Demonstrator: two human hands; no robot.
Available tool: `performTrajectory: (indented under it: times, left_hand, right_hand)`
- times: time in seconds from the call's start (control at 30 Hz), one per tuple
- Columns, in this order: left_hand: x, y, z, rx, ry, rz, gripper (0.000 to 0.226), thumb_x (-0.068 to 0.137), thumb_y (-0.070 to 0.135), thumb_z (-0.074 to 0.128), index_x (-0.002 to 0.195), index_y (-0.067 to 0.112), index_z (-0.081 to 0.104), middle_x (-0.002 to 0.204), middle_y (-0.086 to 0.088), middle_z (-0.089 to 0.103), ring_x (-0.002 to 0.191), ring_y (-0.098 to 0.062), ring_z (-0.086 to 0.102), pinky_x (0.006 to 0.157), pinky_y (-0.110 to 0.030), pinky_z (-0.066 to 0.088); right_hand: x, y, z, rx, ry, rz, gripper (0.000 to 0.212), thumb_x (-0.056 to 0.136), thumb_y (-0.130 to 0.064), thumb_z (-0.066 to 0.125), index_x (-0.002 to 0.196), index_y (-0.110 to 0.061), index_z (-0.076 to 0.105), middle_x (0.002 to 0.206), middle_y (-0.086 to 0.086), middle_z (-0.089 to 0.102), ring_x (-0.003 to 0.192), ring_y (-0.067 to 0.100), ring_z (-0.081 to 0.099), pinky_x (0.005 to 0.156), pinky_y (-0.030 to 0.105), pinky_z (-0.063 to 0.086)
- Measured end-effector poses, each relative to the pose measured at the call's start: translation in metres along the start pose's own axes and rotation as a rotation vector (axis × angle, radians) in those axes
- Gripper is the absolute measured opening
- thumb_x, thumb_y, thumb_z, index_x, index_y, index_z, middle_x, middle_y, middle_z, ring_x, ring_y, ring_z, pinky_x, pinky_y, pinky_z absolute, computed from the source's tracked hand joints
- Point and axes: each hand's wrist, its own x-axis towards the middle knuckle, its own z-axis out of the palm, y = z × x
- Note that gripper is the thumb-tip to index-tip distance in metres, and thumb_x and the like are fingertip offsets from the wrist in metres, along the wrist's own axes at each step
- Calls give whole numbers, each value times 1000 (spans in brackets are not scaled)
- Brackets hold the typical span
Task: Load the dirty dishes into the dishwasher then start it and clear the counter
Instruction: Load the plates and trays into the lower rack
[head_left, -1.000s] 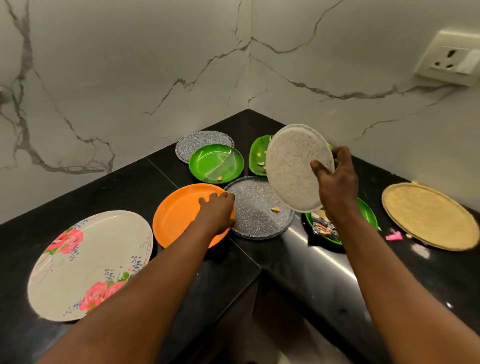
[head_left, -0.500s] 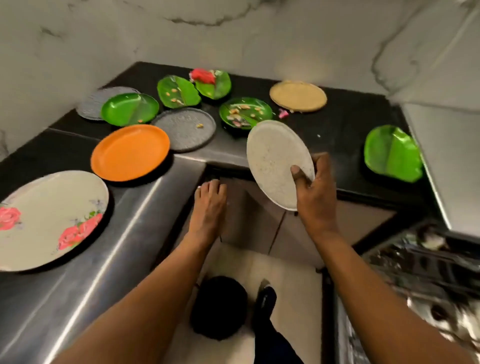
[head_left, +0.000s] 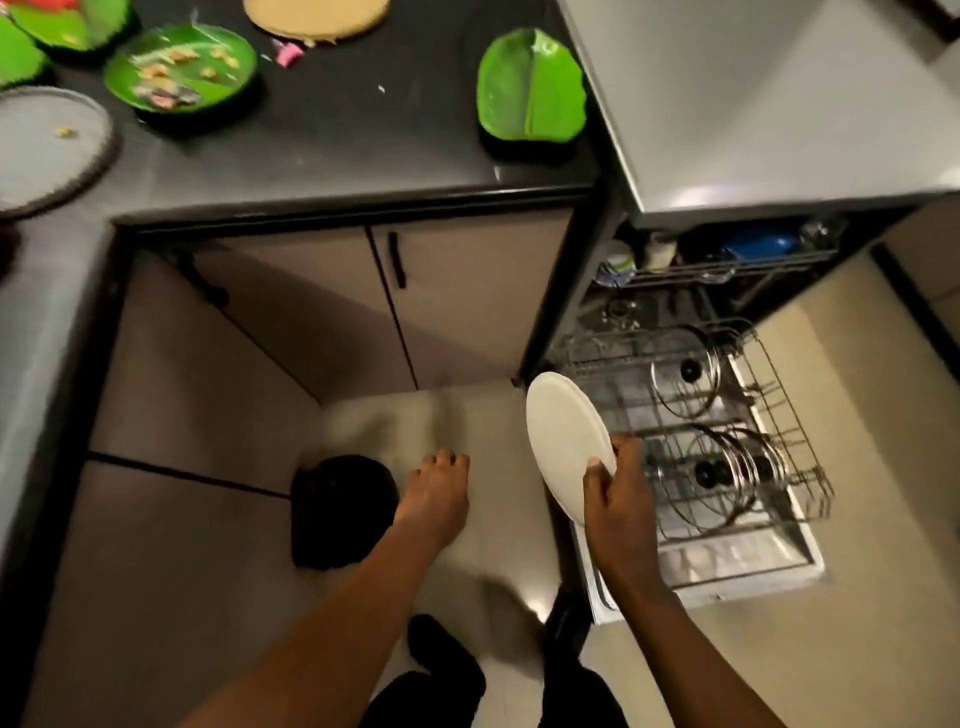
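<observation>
My right hand pinches a white plate at the edge of the dishwasher's lower rack — left hand loose, holding nothing. Early going — dirty plates crowd the counter beside the dishwasher.

- A round white plate, tilted nearly on edge, held at the left edge of the dishwasher's lower rack.
- The wire rack is pulled out over the open door, with glass lids standing in it.
- Dirty green plates lie on the black counter, left of the dishwasher.
</observation>
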Motion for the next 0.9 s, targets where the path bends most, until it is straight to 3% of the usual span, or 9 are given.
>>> performTrajectory:
  times: [0.13, 0.27, 0.4, 0.5, 0.57, 0.7, 0.83, 0.9]
  left_hand:
    - [31, 52, 46, -43, -107, 31, 38, 97, 16, 47, 133, 9, 39, 135, -12, 42, 122, -31, 44, 98, -40, 42]
    - [76, 100, 87, -137, -152, 32, 38, 98, 20, 47, 133, 8, 37, 139, -13, 38, 123, -33, 43, 99, -42, 39]
    - [139, 143, 137, -199, -154, 41, 47, 98, 22, 49, 139, 6, 33, 141, -16, 37, 124, -34, 42, 103, -42, 38]
    - [188, 167, 166, -214, -135, 62, 62, 95, 25, 55, 146, 4, 25, 151, -17, 27, 137, -35, 30, 111, -45, 33]
    - [222, 182, 185, -180, -113, 92, 74, 96, 29, 54, 151, 4, 11, 159, -16, 9, 147, -33, 11, 117, -44, 23]
    - [284, 207, 213, -102, -137, 122, 94, 95, 34, 57, 152, 3, -11, 159, -16, -19, 147, -31, -17, 121, -42, 1]
    - [328, 208, 230, 56, -175, 157, 115, 82, 41, 72, 151, 0, -10, 158, -20, -18, 147, -35, -14, 121, -44, 1]
    - [333, 202, 238, 71, -155, 180, 111, 83, 37, 72, 151, -1, -6, 158, -23, -15, 148, -36, -8, 121, -43, 3]
  right_hand:
    - [5, 64, -17, -18, 34, 93, 12, 99, -15, 48, 108, -16, 40, 102, -3, 54, 88, 21, 56, 66, 40, 52]
    - [27, 123, -23, 24, 60, 118, 17, 100, -16, 47, 105, -28, 36, 103, -4, 55, 88, 13, 57, 68, 34, 52]
    - [56, 188, -17, 91, 95, 137, 15, 101, -18, 46, 104, -27, 35, 96, -10, 55, 89, -2, 60, 65, 23, 54]
    - [82, 226, -8, 115, 111, 110, 15, 101, -16, 45, 106, -24, 34, 97, -15, 53, 91, -8, 58, 65, 22, 54]
    - [105, 250, 1, 119, 117, 87, 15, 102, -17, 45, 107, -23, 33, 99, -17, 51, 93, -5, 58, 66, 29, 57]
    - [161, 285, 23, 87, 116, 28, 17, 102, -20, 43, 115, -12, 34, 113, 1, 52, 99, 13, 57, 68, 33, 60]
    - [218, 309, 54, 67, 84, -23, 22, 103, -18, 41, 119, -7, 33, 119, 5, 53, 103, 20, 59, 70, 34, 60]
    - [240, 319, 71, 58, 74, -84, 21, 102, -14, 41, 118, -2, 34, 119, 9, 55, 101, 20, 59, 71, 33, 58]
